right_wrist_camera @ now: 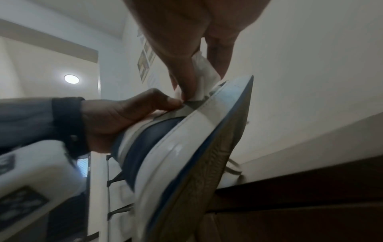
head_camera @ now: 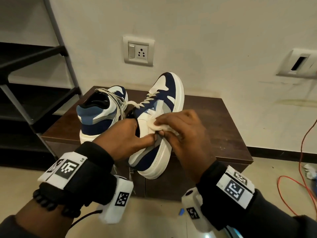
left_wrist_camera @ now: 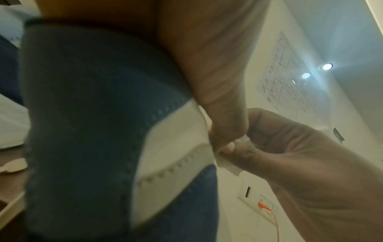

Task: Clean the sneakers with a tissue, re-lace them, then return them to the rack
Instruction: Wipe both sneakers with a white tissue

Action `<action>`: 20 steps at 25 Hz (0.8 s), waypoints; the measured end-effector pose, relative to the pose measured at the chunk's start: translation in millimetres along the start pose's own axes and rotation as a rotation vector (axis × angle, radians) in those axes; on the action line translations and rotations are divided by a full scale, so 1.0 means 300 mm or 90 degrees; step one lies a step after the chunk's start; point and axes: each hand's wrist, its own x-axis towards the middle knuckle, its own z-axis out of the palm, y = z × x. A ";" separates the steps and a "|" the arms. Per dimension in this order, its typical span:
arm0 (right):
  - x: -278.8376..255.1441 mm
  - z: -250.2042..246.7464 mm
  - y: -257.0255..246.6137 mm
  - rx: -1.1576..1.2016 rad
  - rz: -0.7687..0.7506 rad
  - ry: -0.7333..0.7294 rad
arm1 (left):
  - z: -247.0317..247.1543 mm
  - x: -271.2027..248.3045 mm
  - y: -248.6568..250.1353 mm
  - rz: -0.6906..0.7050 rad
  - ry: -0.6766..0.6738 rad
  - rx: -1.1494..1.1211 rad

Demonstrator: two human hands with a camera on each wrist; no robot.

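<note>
A navy-and-white sneaker (head_camera: 159,107) is tilted on its side above the dark wooden cabinet (head_camera: 214,121), toe up toward the wall. My left hand (head_camera: 127,136) grips it at the collar, fingers inside the opening and thumb on the side panel; the heel (left_wrist_camera: 103,131) fills the left wrist view. My right hand (head_camera: 180,127) pinches a white tissue (head_camera: 155,124) and presses it on the shoe's white side panel. The right wrist view shows the tissue (right_wrist_camera: 204,78) between the fingers, above the sole (right_wrist_camera: 207,163). The second sneaker (head_camera: 103,114) stands upright on the cabinet's left, its laces loose.
A black shoe rack (head_camera: 30,86) with grey poles stands at the left against the wall. A wall socket (head_camera: 138,51) sits above the cabinet. An orange cable (head_camera: 291,186) and crumpled tissues (head_camera: 310,170) lie on the floor at the right.
</note>
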 end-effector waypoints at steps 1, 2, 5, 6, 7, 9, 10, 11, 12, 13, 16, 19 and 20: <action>0.013 -0.008 0.019 -0.003 0.033 0.026 | -0.002 -0.003 -0.004 0.000 -0.037 -0.022; 0.022 -0.012 0.028 0.009 0.070 0.041 | -0.003 -0.004 -0.008 0.007 -0.071 -0.060; -0.002 0.012 -0.021 0.031 -0.023 -0.027 | -0.013 -0.015 -0.015 0.045 -0.083 -0.163; -0.011 0.020 -0.034 0.008 -0.092 -0.054 | -0.016 -0.015 -0.020 0.053 -0.076 -0.174; -0.004 0.019 -0.033 -0.015 -0.122 -0.057 | -0.015 -0.014 -0.024 0.058 -0.079 -0.184; 0.036 0.002 -0.017 -0.027 -0.051 0.003 | -0.004 -0.017 -0.019 0.054 -0.097 -0.208; 0.049 -0.003 -0.016 -0.011 -0.023 0.029 | 0.003 -0.022 -0.017 0.056 -0.097 -0.211; 0.052 -0.002 -0.025 -0.003 -0.030 0.031 | 0.010 -0.028 -0.011 0.065 -0.089 -0.206; 0.045 0.002 -0.041 -0.009 -0.068 0.023 | 0.015 -0.032 -0.007 0.074 -0.078 -0.199; 0.040 0.006 -0.045 -0.021 -0.104 0.011 | 0.017 -0.034 -0.006 0.085 -0.074 -0.198; 0.062 -0.017 -0.018 -0.006 -0.010 0.022 | 0.024 -0.030 -0.015 0.068 -0.088 -0.250; 0.029 -0.005 -0.052 0.002 -0.098 -0.009 | 0.033 -0.036 -0.019 0.073 -0.080 -0.276; 0.015 0.006 -0.053 -0.013 -0.147 -0.025 | 0.030 -0.036 -0.018 0.073 -0.077 -0.294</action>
